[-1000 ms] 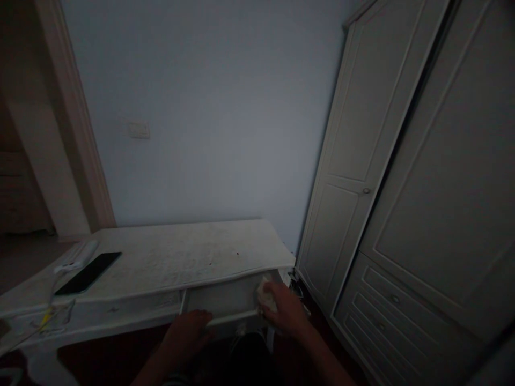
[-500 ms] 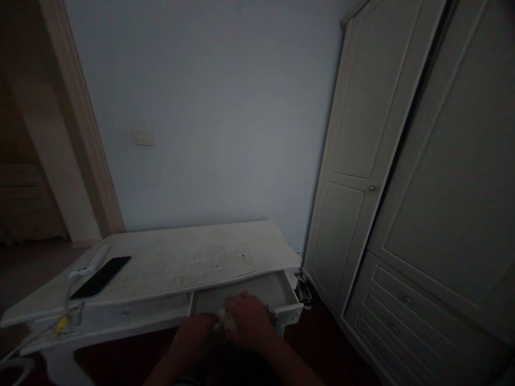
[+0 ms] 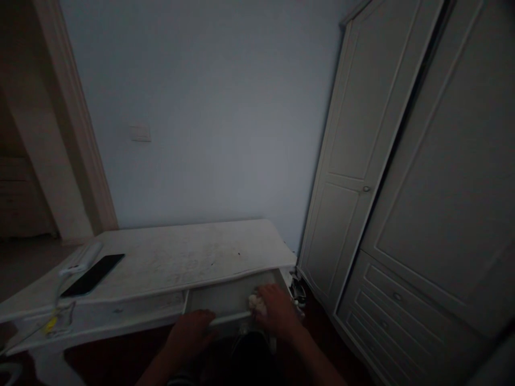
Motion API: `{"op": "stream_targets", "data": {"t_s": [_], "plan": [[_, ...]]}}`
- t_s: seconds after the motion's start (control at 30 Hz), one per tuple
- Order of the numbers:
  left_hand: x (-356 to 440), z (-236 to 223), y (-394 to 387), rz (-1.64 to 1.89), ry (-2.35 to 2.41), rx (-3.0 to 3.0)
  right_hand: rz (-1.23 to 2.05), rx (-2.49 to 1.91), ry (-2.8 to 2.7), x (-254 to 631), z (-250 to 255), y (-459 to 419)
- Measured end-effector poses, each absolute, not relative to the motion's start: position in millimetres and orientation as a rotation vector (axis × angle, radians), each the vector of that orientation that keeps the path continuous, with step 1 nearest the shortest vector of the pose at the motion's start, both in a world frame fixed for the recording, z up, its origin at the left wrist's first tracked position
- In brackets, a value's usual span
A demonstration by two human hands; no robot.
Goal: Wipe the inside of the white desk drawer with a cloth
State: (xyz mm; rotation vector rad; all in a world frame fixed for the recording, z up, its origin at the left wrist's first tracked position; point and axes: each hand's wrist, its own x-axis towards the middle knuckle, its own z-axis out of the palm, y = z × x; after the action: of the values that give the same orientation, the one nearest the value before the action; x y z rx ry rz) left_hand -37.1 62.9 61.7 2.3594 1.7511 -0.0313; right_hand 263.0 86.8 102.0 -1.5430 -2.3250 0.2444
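Observation:
A pale crumpled cloth (image 3: 256, 304) is bunched under the fingers of my right hand (image 3: 277, 308). That hand is closed on it at the right part of an open drawer (image 3: 225, 295), near the front edge. At the drawer's front left, my left hand (image 3: 195, 327) grips the top of the front panel, its fingertips bent over the edge. The drawer is pulled out from a white desk (image 3: 173, 252) with stained, worn paint. Inside, the part of the drawer floor that shows is pale.
On the desk's left lie a dark phone (image 3: 93, 275) and a white power strip (image 3: 82, 257) with a cable. A yellow item (image 3: 51, 324) sits in the front left compartment. A white wardrobe (image 3: 341, 214) stands at the right, with dark clutter (image 3: 298, 289) between it and the desk.
My hands were close together over the drawer's front middle. Now they are apart: the right has moved right with the cloth, and the left rests on the drawer's front edge.

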Motion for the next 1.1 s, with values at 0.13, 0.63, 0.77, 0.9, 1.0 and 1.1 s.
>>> {"op": "stream_targets", "data": {"t_s": [0.13,0.63,0.77,0.9,1.0,1.1], "plan": [[-36,60,64,-0.020,1.784,2.365,0.186,-1.393,-2.430,201,93,79],[-39,54,66,-0.049,1.820,2.331,0.220,-1.529,-2.372,239,102,87],[-37,62,64,-0.088,1.816,2.327,0.213,-1.692,-2.269,288,106,98],[-38,64,63,-0.075,1.784,2.349,0.177,-1.708,-2.270,286,107,95],[-39,62,64,-0.061,1.778,2.363,0.204,-1.616,-2.319,247,103,88],[-37,63,65,-0.085,1.793,2.358,0.247,-1.448,-2.380,195,99,79]]}}
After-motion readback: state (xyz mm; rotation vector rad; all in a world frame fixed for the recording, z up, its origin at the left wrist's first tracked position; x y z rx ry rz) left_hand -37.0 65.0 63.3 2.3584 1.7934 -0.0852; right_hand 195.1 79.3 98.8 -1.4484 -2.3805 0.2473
